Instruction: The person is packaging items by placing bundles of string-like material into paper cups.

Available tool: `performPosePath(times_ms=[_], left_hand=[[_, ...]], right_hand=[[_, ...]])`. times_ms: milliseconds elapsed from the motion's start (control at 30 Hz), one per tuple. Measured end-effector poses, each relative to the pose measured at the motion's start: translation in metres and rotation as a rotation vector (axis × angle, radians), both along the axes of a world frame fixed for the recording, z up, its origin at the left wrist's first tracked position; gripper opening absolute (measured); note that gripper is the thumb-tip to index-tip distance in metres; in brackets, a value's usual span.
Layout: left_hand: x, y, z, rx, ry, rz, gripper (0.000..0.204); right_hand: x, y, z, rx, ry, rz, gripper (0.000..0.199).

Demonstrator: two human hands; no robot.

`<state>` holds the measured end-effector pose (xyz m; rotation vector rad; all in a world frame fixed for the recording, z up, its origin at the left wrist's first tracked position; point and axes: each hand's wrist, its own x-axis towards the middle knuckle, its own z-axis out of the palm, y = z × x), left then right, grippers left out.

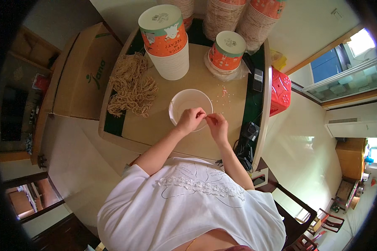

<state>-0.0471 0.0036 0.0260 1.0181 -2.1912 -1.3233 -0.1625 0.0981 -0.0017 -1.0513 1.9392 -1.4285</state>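
A white paper bucket (192, 97) stands on the table in front of me, its inside facing up. A thin tan strand shows at its left rim. Over the bucket's near right rim, my left hand (191, 119) and my right hand (217, 124) meet with fingertips pinched together. Whatever lies between the fingertips is too small to make out. Left of the bucket is a loose heap of tan twine (132, 85). Small pink and white beads (224, 93) are scattered to its right.
Behind the bucket rise a tall stack of upturned orange and white buckets (168, 58) and a shorter stack (226, 54). More wrapped stacks stand at the back. A phone (258, 80), a black device (251, 131) and cables line the right edge. A cardboard box (81, 75) is at left, a red stool (280, 90) at right.
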Motion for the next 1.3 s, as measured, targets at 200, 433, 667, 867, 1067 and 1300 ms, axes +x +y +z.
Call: performPosePath(times_ms=[200,433,667,867,1067,1300], left_hand=[[-0.002,0.000,-0.012,-0.019,0.124,0.073,0.006],[-0.003,-0.004,0.001,0.129,0.103,0.119,0.012],[0.004,-0.009,-0.007,0.128,0.006,-0.059,0.014],[0.011,-0.014,-0.001,0.082,-0.034,0.004,0.010],[0.016,-0.019,-0.007,0.157,-0.034,-0.066,0.011],[0.011,-0.015,0.000,0.211,0.003,-0.058,0.010]], right_hand=[[0.002,0.001,0.016,0.028,0.075,0.043,0.005],[0.002,0.003,0.018,0.066,0.117,0.050,0.006],[0.004,0.002,0.021,0.035,0.137,0.041,0.005],[0.003,0.003,0.019,0.069,0.154,0.054,0.004],[0.003,0.004,0.022,0.056,0.109,0.050,0.004],[0.003,0.004,0.020,0.012,0.178,0.079,0.006]])
